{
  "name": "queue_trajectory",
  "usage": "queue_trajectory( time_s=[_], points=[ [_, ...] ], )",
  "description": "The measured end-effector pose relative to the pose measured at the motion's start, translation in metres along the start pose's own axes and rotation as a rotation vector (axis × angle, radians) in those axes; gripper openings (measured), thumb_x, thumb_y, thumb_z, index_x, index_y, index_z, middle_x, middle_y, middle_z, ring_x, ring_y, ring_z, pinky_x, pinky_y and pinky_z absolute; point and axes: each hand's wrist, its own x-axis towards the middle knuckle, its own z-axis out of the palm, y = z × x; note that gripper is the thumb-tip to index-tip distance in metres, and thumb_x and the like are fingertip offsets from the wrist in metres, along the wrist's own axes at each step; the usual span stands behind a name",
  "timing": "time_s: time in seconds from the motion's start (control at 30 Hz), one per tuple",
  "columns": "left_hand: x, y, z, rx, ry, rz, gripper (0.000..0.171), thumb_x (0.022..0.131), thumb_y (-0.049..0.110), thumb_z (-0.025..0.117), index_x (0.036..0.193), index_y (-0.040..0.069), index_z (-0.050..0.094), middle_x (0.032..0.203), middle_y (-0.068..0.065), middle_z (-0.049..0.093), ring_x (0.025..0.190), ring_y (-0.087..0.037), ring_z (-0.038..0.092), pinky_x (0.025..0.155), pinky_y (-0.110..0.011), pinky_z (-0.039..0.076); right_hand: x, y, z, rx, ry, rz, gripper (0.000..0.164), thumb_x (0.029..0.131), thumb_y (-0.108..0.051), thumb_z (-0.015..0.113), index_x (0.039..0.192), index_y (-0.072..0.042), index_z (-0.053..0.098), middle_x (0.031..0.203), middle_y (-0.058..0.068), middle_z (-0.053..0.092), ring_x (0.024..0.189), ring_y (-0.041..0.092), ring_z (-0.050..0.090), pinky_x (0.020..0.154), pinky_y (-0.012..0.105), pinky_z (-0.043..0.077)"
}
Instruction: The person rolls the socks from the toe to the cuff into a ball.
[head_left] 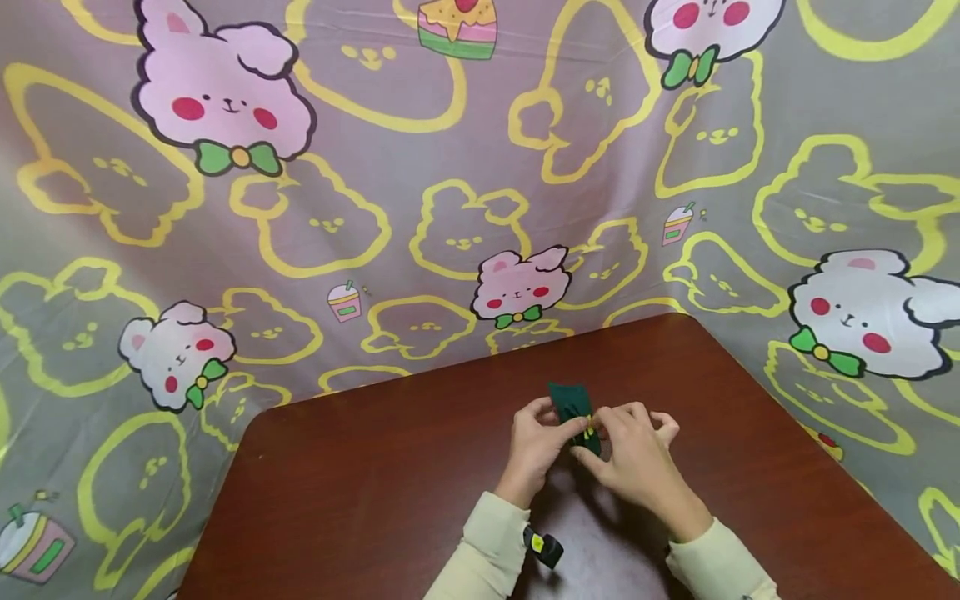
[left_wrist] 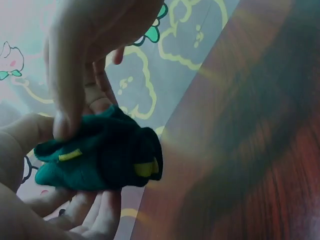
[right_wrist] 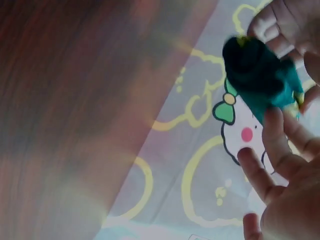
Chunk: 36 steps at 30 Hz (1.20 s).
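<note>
Folding is apparently underway: green cloth (head_left: 573, 403) is sitting between the left hand (head_left: 535, 446), which is pinching it, and the right hand (head_left: 641, 458), whose thumb and forefinger are gripping its nearer end, above the table (head_left: 360, 475). Next, layers are probably needing steadying.

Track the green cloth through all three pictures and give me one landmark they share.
Head: right of centre, below mid-height, between the left hand and right hand; green cloth.
Left wrist: left of centre, just below mid-height; green cloth.
Right wrist: upper right; green cloth.
Shared landmark: brown table, at the bottom in head, right in left wrist, left in right wrist.
</note>
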Motion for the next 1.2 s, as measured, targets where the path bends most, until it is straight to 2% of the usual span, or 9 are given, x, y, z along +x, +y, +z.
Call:
queue_trajectory(
  time_s=[0.13,0.23,0.33,0.5,0.63,0.73,0.87,1.03,1.2],
  points=[
    [0.002,0.000,-0.005,-0.002,-0.068,0.017,0.033,0.079,0.015,0.087,0.109,0.013,0.076,0.089,-0.003,0.072,0.084,-0.016,0.067,0.072,-0.030,0.055,0.001,0.000,-0.006,0.114,-0.030,0.034,0.021,0.083,-0.032,0.083,0.083,-0.025,0.064,0.083,-0.009,0.060,0.096,0.025,0.048,0.087,0.068,0.015],
    [0.004,-0.002,-0.008,-0.051,-0.135,0.017,0.029,0.080,0.011,0.085,0.108,0.012,0.078,0.090,-0.007,0.074,0.085,-0.017,0.069,0.074,-0.030,0.055,0.001,0.002,-0.008,0.155,-0.034,0.047,0.020,0.084,-0.031,0.083,0.081,-0.027,0.064,0.082,-0.012,0.061,0.097,0.024,0.050,0.088,0.067,0.014],
    [0.005,-0.001,-0.009,-0.080,-0.174,-0.001,0.031,0.081,0.005,0.081,0.112,0.008,0.077,0.094,-0.009,0.075,0.085,-0.017,0.070,0.075,-0.032,0.056,0.001,0.005,-0.009,0.177,-0.032,0.059,0.022,0.083,-0.031,0.084,0.085,-0.024,0.063,0.079,-0.013,0.061,0.096,0.024,0.052,0.087,0.066,0.015],
    [0.003,0.000,-0.011,-0.038,-0.179,-0.021,0.039,0.080,0.001,0.076,0.119,0.004,0.073,0.097,-0.007,0.074,0.084,-0.013,0.068,0.078,-0.038,0.056,0.002,0.008,-0.008,0.178,-0.040,0.085,0.026,0.083,-0.028,0.084,0.088,-0.020,0.060,0.073,-0.016,0.059,0.091,0.020,0.055,0.086,0.062,0.016],
    [0.002,0.001,-0.009,-0.021,-0.194,0.010,0.030,0.083,0.011,0.082,0.112,0.010,0.077,0.093,-0.006,0.075,0.085,-0.016,0.069,0.077,-0.036,0.056,0.004,0.008,-0.009,0.199,-0.053,0.081,0.017,0.087,-0.022,0.081,0.087,-0.023,0.064,0.073,-0.018,0.060,0.089,0.018,0.055,0.086,0.061,0.017],
    [0.002,0.000,-0.010,-0.026,-0.193,0.026,0.026,0.080,0.016,0.087,0.105,0.015,0.079,0.089,-0.006,0.075,0.085,-0.020,0.070,0.075,-0.034,0.057,0.006,0.008,-0.012,0.226,-0.073,0.071,0.014,0.089,-0.017,0.079,0.087,-0.025,0.068,0.077,-0.019,0.062,0.092,0.018,0.055,0.086,0.061,0.017],
    [0.002,0.001,-0.013,-0.012,-0.177,0.037,0.024,0.078,0.014,0.088,0.101,0.014,0.080,0.085,-0.006,0.075,0.083,-0.019,0.071,0.073,-0.032,0.057,0.006,0.006,-0.015,0.253,-0.074,0.064,0.015,0.088,-0.011,0.078,0.087,-0.023,0.070,0.080,-0.018,0.063,0.093,0.019,0.054,0.084,0.058,0.016],
    [0.003,0.003,-0.016,0.022,-0.164,0.063,0.022,0.078,0.011,0.088,0.099,0.009,0.080,0.084,-0.006,0.074,0.082,-0.017,0.070,0.069,-0.030,0.056,0.005,0.004,-0.010,0.277,0.000,0.053,0.016,0.086,-0.007,0.078,0.093,-0.018,0.068,0.078,-0.017,0.062,0.084,0.016,0.053,0.080,0.054,0.016],
    [0.002,0.002,-0.016,0.063,-0.171,0.093,0.018,0.079,0.010,0.087,0.096,0.007,0.081,0.086,-0.003,0.075,0.086,-0.015,0.068,0.069,-0.028,0.056,0.007,0.002,-0.004,0.277,0.096,-0.005,0.012,0.088,-0.006,0.077,0.093,-0.016,0.072,0.080,-0.014,0.067,0.084,0.014,0.051,0.082,0.059,0.016]
  ],
)
